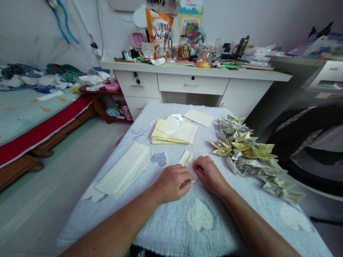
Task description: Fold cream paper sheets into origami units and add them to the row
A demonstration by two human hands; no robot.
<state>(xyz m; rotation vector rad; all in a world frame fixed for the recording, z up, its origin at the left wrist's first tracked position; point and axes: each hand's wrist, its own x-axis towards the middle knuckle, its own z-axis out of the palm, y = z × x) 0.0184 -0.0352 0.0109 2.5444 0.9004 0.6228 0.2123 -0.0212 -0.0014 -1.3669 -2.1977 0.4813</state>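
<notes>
A narrow folded strip of off-white paper [187, 159] lies on the cloth-covered table between my two hands. My left hand [173, 182] has its fingers curled on the paper's near left edge. On the paper's right side, my right hand [208, 173] presses with bent, closed fingers. Both hands partly cover the paper, so its near end is mostly hidden. To the left rests a long stack of folded white paper [124, 169]. Beyond the hands is a pile of yellow sheets [167, 139] topped by a creased white sheet [179, 128].
Folded paper boat shapes [254, 153], grey and yellow, crowd the table's right side. A flat cream sheet [198, 117] lies at the far end. Behind stands a white desk [193, 82] loaded with clutter. A bed [40, 114] is at left, a washing machine [321, 142] at right.
</notes>
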